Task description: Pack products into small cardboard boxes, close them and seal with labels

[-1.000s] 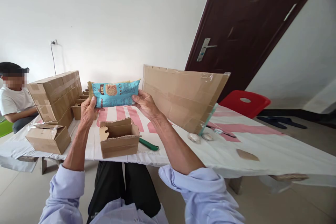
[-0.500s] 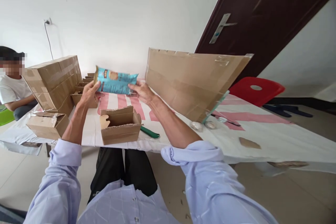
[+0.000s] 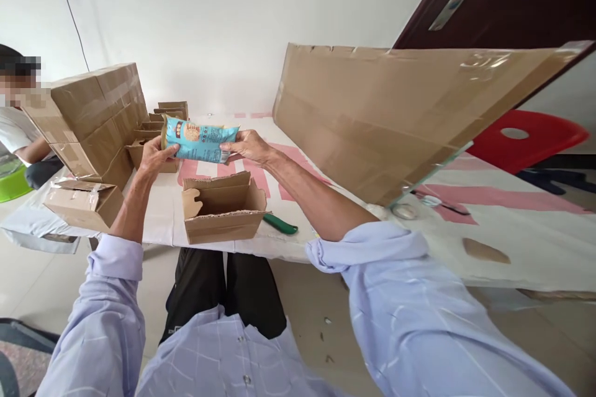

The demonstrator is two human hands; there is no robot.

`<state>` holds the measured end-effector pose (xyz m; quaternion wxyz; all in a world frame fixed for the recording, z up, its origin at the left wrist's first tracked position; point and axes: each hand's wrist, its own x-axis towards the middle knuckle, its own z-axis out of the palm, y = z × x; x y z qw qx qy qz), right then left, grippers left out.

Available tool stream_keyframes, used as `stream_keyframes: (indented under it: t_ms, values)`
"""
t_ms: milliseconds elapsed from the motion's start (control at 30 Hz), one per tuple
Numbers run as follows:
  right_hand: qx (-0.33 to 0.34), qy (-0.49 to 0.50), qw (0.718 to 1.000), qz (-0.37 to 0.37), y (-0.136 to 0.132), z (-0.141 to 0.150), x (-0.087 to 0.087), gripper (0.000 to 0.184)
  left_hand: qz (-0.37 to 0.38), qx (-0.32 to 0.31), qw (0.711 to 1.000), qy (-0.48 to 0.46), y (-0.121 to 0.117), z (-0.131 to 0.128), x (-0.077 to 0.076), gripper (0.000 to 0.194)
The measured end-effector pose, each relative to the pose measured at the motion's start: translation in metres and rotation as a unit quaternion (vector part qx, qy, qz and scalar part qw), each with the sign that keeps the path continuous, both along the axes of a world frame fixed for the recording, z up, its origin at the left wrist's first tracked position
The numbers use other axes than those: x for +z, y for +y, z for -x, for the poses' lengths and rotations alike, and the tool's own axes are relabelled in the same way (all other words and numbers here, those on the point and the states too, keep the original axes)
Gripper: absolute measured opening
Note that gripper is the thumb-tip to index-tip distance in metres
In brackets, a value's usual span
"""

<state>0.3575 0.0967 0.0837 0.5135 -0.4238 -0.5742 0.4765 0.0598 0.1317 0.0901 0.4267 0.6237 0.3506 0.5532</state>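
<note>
My left hand (image 3: 154, 155) and right hand (image 3: 251, 147) are closed around the two ends of a blue packet (image 3: 200, 141). It is held up, just past the open box (image 3: 226, 228) on the table (image 3: 535, 260). I think this is a holding step; moving it calls for both hands going gently together.

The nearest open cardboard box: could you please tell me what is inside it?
Only shaded inner walls show inside the open cardboard box; its front wall covers the lowest part, hiding whatever may lie there.

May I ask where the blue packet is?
The packet is left of centre in the head view, between left hand and right hand, beyond the open box.
</note>
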Motion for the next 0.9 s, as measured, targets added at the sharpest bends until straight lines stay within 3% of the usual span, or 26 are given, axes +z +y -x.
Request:
stream_keyframes:
  t_ms: [233,367,533,667,767,833,900]
  values:
    - [-0.012,-0.093,0.993,0.078,0.055,0.023,-0.035,0.036,0.127,0.142,0.979,0.075,0.007,0.016,-0.082,0.051]
    - [0.019,-0.148,0.984,0.095,0.072,0.054,-0.042,0.037,0.149,0.224,0.953,0.141,-0.004,0.039,-0.115,0.041]
    - [0.060,-0.149,0.982,0.096,0.089,0.109,-0.052,0.036,0.134,0.237,0.934,0.230,-0.020,0.054,-0.124,0.025]
    - [0.077,-0.177,0.977,0.091,0.101,0.136,-0.056,0.033,0.130,0.251,0.910,0.302,-0.011,0.051,-0.123,0.023]
    - [0.116,-0.270,0.952,0.085,0.107,0.127,-0.049,0.029,0.149,0.253,0.885,0.362,0.006,0.043,-0.127,0.025]
    - [0.149,-0.311,0.937,0.053,0.103,0.106,-0.038,0.024,0.167,0.254,0.864,0.401,0.017,0.038,-0.133,0.032]
    - [0.186,-0.321,0.929,-0.001,0.088,0.076,-0.025,0.030,0.183,0.257,0.845,0.432,0.025,0.033,-0.139,0.039]
